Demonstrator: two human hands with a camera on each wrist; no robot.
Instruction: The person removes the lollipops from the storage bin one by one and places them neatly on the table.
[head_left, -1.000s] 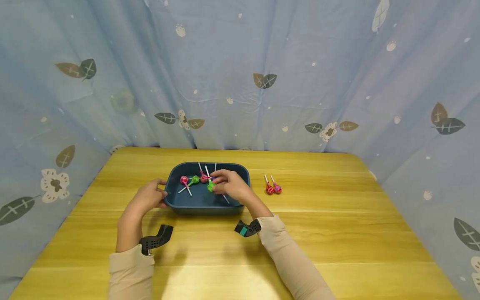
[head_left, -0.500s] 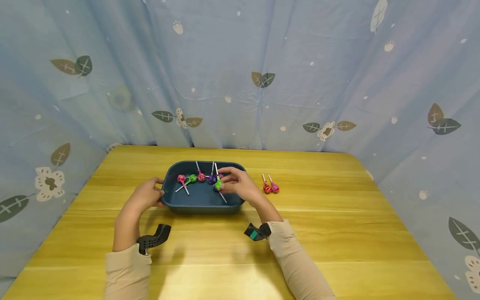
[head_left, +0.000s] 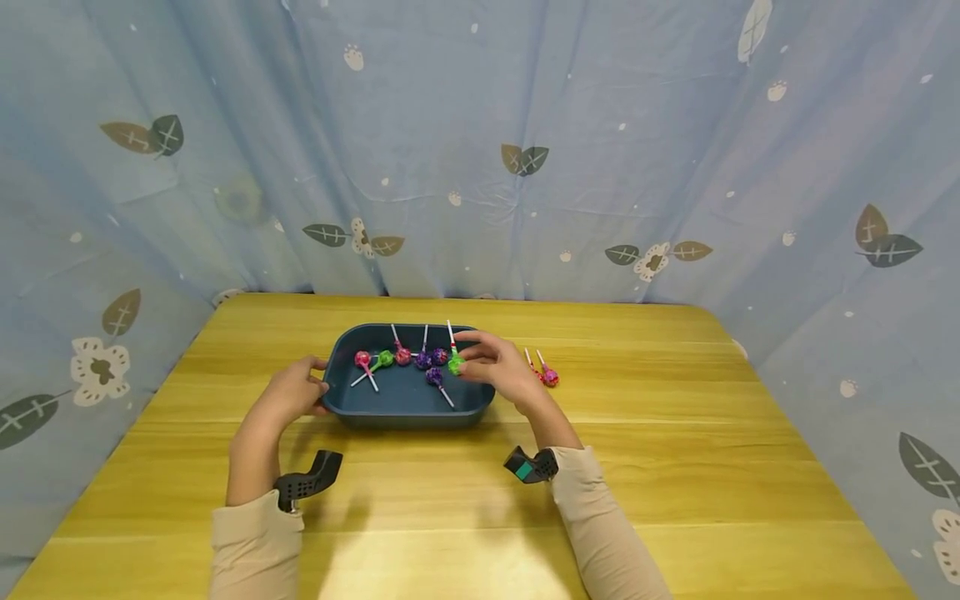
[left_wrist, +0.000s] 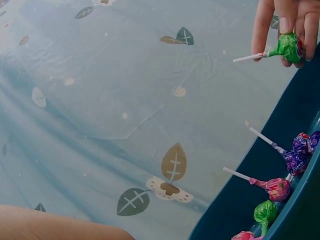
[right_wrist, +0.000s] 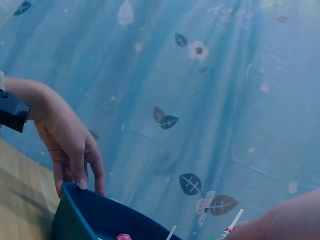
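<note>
My right hand (head_left: 498, 367) pinches a green-wrapped lollipop (left_wrist: 290, 48) by its candy end, over the right end of a dark blue bin (head_left: 397, 413). The lollipop's white stick points up in the head view. My left hand (head_left: 294, 387) grips the bin's left end, thumb at the rim and fingers outside, as the right wrist view shows. Inside the bin lie a pink lollipop (head_left: 363, 358) crossed with a green lollipop (head_left: 385, 358), a red-pink lollipop (head_left: 402, 357), and several purple lollipops (head_left: 434, 377) toward the right.
On the wooden table (head_left: 675, 433), right of the bin, lie two more lollipops; one is pinkish (head_left: 551, 377), the other red and partly hidden behind my right hand. A patterned blue curtain (head_left: 450, 150) hangs behind the table and at both sides.
My right hand has moved right with the green lollipop, from over the bin's middle to its right end, uncovering purple lollipops. The left hand keeps its grip on the bin.
</note>
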